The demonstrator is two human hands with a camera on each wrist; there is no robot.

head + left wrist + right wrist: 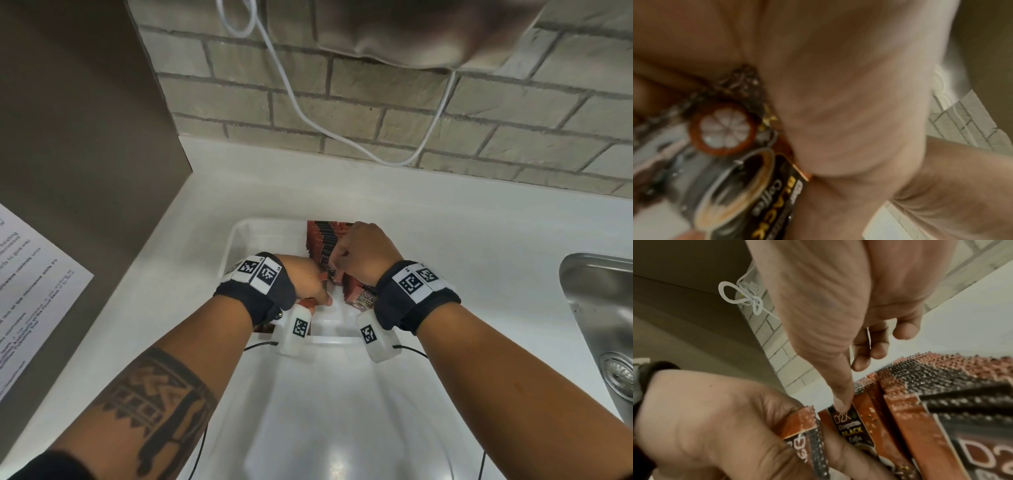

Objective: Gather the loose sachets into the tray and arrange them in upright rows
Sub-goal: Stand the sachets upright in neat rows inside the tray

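A white tray (239, 240) sits on the white counter. A row of brown and black sachets (325, 236) stands upright along its right side, and more sachets (363, 296) lean near my right wrist. My left hand (322, 294) grips a small bunch of sachets (803, 434) beside the row's near end. In the left wrist view this bunch (748, 186) is blurred against my palm. My right hand (337, 260) is on the row. Its thumb (842, 405) presses the top of a D2X sachet (855, 431), and its fingers (869, 353) curl over the tops behind.
A second white plastic container (325, 411) lies in front of the tray, under my forearms. A steel sink (599, 308) is at the right. A brown panel with a printed sheet (30, 284) stands to the left. A white cable (308, 116) hangs along the brick wall.
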